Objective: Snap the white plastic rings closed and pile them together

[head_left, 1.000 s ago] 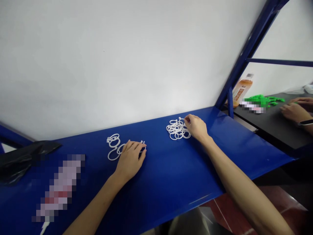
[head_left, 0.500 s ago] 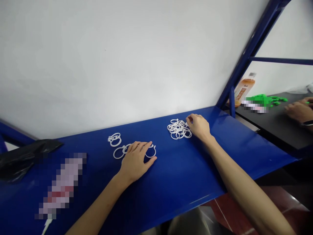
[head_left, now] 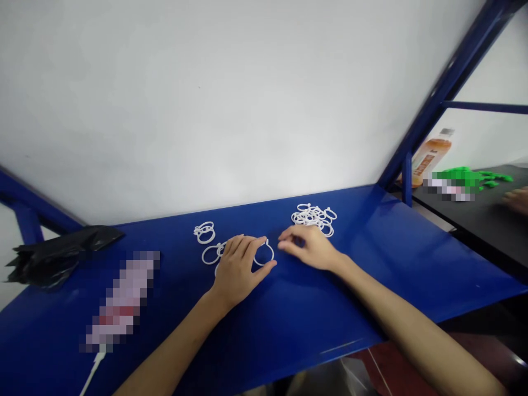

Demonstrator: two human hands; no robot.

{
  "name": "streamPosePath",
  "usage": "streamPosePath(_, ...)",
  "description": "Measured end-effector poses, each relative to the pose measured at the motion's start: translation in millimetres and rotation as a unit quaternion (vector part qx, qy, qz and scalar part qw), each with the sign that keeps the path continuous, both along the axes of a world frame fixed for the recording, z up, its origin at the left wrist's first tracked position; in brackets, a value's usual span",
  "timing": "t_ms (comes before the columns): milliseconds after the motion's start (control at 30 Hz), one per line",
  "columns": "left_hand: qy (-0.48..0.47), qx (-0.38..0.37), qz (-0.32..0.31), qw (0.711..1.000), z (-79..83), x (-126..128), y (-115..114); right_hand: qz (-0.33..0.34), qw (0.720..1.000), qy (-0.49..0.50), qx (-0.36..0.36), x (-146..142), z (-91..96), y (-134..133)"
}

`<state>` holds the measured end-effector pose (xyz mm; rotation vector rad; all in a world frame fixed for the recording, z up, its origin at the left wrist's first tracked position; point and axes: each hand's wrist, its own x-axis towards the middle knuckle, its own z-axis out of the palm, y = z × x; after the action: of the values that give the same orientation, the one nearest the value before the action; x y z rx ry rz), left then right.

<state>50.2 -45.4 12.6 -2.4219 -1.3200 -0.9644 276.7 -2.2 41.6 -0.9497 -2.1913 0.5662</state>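
My left hand [head_left: 239, 269] lies over a cluster of white open rings with small knobbed ends, fingers stretched and thumb apart. One white ring [head_left: 273, 254] shows between its index fingertip and thumb; other rings [head_left: 209, 254] stick out at its left, partly covered. Just to the right, my right hand [head_left: 309, 246] hovers with fingers curled and a gap between thumb and index finger. No ring is visible in it. Behind it sits a pile of white rings [head_left: 328, 231], its near side partly hidden by the hand.
A few more white rings [head_left: 205, 236] lie farther back at the left on the blue table [head_left: 280, 324]. Left stand a black plastic bag [head_left: 94, 239] and a blurred-out item [head_left: 124, 300] with a white cable [head_left: 91, 368]. Rightward, a bottle [head_left: 431, 159] and green pieces [head_left: 490, 179] rest on a black table.
My right hand has moved left and nearer from the right edge of the ring pile toward my left hand. My left hand keeps its pose over the rings; the view has shifted slightly.
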Motion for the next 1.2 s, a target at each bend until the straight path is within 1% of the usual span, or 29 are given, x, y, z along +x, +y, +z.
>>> streamPosePath(33, 0.000, -0.003, -0.003, 1.000, 0.4, 1, -1, 0.036, 0.999, 0.004, -0.031, -7, -2.8, -5)
streamPosePath(67, -0.003, -0.005, -0.008, 1.000, 0.7, 2, -2, 0.055, 0.997, 0.008, -0.050, -12, -5.5, -8)
streamPosePath(100, -0.011, -0.009, -0.015, 1.000, 1.0, 3, -3, 0.064, 0.996, 0.009, -0.063, -15, -7.8, -10)
streamPosePath(167, -0.037, -0.028, -0.032, 0.998, 1.6, 5, -5, 0.058, 0.996, 0.004, -0.064, -17, -11.0, -10)
streamPosePath(233, -0.076, -0.063, -0.056, 0.994, 2.5, 5, -5, 0.047, 0.998, -0.011, -0.045, -16, -12.0, -8)
streamPosePath(300, -0.123, -0.110, -0.066, 0.984, 3.7, 5, -5, 0.052, 0.998, -0.025, -0.009, -14, -11.3, -6)
streamPosePath(433, -0.200, -0.191, -0.061, 0.959, 5.8, 2, -1, 0.112, 0.990, -0.047, 0.073, -15, -8.7, -9)
streamPosePath(533, -0.224, -0.222, -0.067, 0.947, 6.5, -2, 3, 0.137, 0.983, -0.068, 0.104, -18, -8.4, -13)
streamPosePath(600, -0.223, -0.216, -0.075, 0.948, 6.7, -4, 4, 0.138, 0.980, -0.077, 0.122, -20, -9.3, -15)
streamPosePath(800, -0.234, -0.138, -0.106, 0.957, 6.9, -3, 1, 0.122, 0.974, -0.082, 0.170, -24, -10.4, -21)
streamPosePath(933, -0.232, -0.108, -0.116, 0.960, 8.1, 0, -1, 0.121, 0.972, -0.083, 0.185, -26, -10.7, -23)
streamPosePath(1067, -0.222, -0.068, -0.093, 0.968, 10.2, 0, 1, 0.105, 0.980, -0.034, 0.167, -31, -14.2, -21)
streamPosePath(1133, -0.213, -0.046, -0.078, 0.973, 10.3, -1, 3, 0.080, 0.987, 0.008, 0.138, -32, -14.9, -18)
streamPosePath(1200, -0.189, -0.045, -0.067, 0.979, 9.0, -2, 3, 0.050, 0.992, 0.028, 0.116, -29, -13.2, -12)
